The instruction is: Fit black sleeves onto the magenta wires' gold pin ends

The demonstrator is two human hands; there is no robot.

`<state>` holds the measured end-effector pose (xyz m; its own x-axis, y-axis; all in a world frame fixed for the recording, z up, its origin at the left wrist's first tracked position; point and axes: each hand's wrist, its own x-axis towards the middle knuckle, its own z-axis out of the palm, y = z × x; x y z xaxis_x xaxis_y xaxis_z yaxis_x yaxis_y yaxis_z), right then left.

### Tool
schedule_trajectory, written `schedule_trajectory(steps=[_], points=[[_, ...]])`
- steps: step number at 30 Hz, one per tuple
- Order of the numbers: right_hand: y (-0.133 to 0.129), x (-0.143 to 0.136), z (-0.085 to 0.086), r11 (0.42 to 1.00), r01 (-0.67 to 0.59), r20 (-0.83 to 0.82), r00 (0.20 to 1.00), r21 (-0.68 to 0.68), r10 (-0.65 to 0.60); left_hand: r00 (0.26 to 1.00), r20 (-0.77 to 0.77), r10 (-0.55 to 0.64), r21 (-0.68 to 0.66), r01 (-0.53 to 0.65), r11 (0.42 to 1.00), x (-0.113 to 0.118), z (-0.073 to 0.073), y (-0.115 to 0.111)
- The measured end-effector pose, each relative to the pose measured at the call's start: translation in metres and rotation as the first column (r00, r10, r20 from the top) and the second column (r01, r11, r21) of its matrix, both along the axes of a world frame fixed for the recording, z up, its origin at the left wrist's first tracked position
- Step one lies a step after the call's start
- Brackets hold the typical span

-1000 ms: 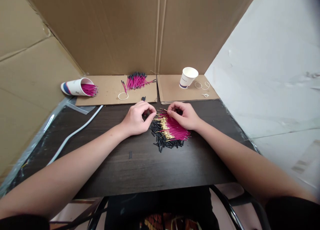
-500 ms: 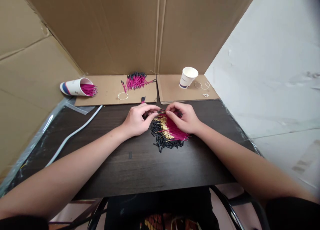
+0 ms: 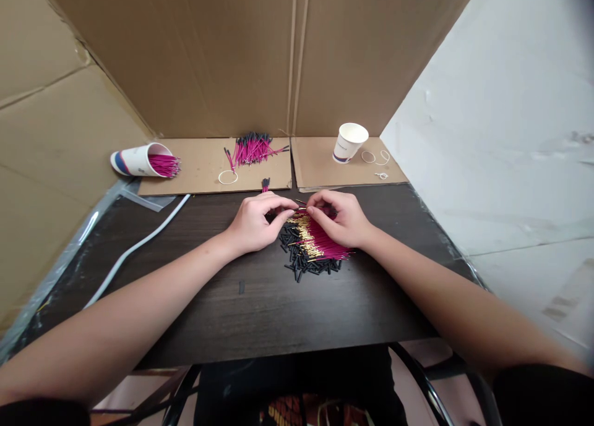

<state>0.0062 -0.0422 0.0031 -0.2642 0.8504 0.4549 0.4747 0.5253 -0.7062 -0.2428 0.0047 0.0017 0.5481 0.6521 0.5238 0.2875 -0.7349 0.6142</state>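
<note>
My left hand (image 3: 260,223) is closed in a pinch, thumb and forefinger at the far edge of the pile; the small piece between them is too hidden to make out. Facing it, my right hand (image 3: 341,219) pinches a thin magenta wire whose end points towards the left fingertips. Below both hands lies a dense row of magenta wires (image 3: 328,239) with gold pin ends (image 3: 308,235) facing left. Loose black sleeves (image 3: 312,266) are scattered around and under them. Just behind the left hand, a few black-tipped wires (image 3: 265,184) stick out, partly covered by it.
Black-capped magenta wires (image 3: 254,148) are heaped on the cardboard strip (image 3: 195,160), beside a rubber band (image 3: 228,177). A tipped paper cup (image 3: 137,161) holds more wires at left. Another cup (image 3: 349,143) stands upright at right near loose bands (image 3: 382,158). A pale cable (image 3: 139,247) crosses the left side.
Both hands stay over the pile in nearly the same place. The fingertips have drawn slightly apart, and the thin piece between them has shifted a little.
</note>
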Motion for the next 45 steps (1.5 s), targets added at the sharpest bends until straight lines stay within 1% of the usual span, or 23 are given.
schedule_trajectory(steps=[9,19,24,31,38,45], points=[[-0.0028,0.0001,0.0056,0.999,-0.021,0.079,0.997,0.046,0.018,1.000,-0.017,-0.004,0.026,0.004,1.000,0.0007,0.0018,-0.0017],[-0.0031,-0.0009,0.0053,0.994,-0.048,0.085,0.996,0.101,0.039,0.999,-0.003,-0.054,0.059,0.054,0.997,0.0017,0.0010,-0.0005],[-0.0038,-0.0022,0.0051,0.994,-0.048,0.096,0.995,0.095,0.038,0.998,-0.019,-0.064,0.047,0.065,0.997,0.0014,0.0020,-0.0011],[-0.0043,-0.0029,0.0058,0.990,-0.060,0.100,0.994,0.126,0.047,0.997,-0.009,-0.079,0.065,0.079,0.995,0.0014,0.0003,0.0000],[-0.0030,-0.0026,0.0045,0.974,-0.086,0.111,0.992,0.210,0.064,0.995,0.004,-0.101,0.092,0.100,0.991,0.0016,-0.0025,0.0013],[-0.0033,-0.0033,0.0038,0.976,-0.094,0.107,0.991,0.196,0.075,0.994,0.006,-0.111,0.104,0.110,0.988,0.0019,-0.0036,0.0017]])
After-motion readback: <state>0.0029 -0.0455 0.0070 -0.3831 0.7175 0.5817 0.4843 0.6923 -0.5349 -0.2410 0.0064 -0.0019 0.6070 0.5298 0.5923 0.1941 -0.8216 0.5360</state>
